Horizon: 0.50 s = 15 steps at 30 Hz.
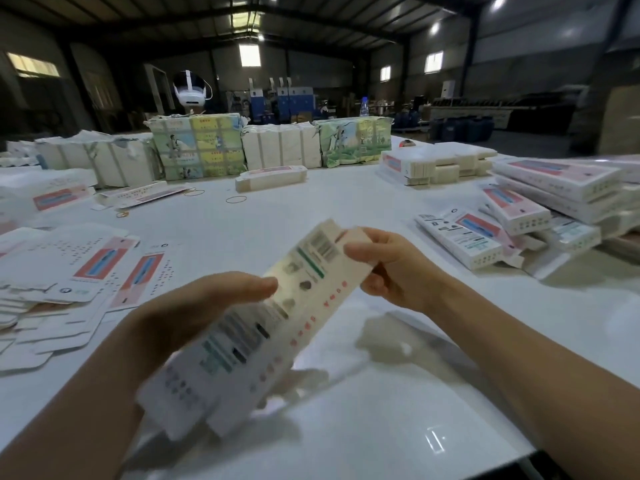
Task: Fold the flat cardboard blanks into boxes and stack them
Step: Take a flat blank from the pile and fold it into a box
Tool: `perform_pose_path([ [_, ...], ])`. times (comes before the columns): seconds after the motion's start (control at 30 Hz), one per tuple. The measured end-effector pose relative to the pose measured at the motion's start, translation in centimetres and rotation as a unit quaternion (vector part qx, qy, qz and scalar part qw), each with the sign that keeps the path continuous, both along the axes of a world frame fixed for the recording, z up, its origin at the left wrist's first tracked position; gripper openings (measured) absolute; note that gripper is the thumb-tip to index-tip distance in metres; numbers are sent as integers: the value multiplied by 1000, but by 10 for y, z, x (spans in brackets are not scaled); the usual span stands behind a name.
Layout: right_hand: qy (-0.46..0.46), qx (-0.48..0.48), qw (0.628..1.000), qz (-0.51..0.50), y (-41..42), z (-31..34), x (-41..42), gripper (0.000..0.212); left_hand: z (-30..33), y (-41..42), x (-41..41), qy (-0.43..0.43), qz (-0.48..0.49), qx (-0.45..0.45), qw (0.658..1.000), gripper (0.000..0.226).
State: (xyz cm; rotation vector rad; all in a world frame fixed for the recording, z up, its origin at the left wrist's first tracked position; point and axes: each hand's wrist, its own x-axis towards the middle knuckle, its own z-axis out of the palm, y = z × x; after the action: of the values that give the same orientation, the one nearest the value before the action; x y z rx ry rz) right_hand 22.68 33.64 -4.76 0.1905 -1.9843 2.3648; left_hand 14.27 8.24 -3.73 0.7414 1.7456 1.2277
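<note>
Gripping a blurred, seemingly half-folded box (263, 327), left hand (194, 306) cradles, right hand (384, 268) pinches its far flap.

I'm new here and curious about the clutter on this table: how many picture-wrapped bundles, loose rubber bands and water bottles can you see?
Picture-wrapped bundles: 2
Loose rubber bands: 3
Water bottle: 1
Total: 6

white table (346, 209) — flat blanks (69, 271) left | folded boxes (540, 206) right | wrapped bundles (197, 147) far
</note>
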Motion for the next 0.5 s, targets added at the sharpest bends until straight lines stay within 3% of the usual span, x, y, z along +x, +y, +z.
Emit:
perform_pose_path([
  [0.07, -23, 52, 998, 0, -1, -3, 1, 31, 3, 5, 4, 77, 4, -22, 997, 50],
  [0.13, -28, 53, 997, -50, -4, -5, 0, 33, 10, 12, 11, 257, 85, -77, 960, 51],
  [0.17, -22, 46, 995, -82, -5, -6, -1, 26, 11, 15, 15, 375, 143, -98, 910, 59],
  [0.23, -3, 34, 991, -128, -7, -5, -2, 13, 7, 30, 29, 589, 176, -145, 775, 87],
  [0.3, 20, 26, 991, -128, -8, -6, -3, 8, -7, 47, 40, 686, 151, -193, 685, 108],
  [0.37, 30, 21, 995, -89, -10, -4, -1, 9, -17, 58, 41, 713, 165, -190, 654, 111],
  [0.5, 51, 24, 998, 1, -9, -1, 2, 10, -17, 56, 32, 705, 206, -105, 670, 109],
])
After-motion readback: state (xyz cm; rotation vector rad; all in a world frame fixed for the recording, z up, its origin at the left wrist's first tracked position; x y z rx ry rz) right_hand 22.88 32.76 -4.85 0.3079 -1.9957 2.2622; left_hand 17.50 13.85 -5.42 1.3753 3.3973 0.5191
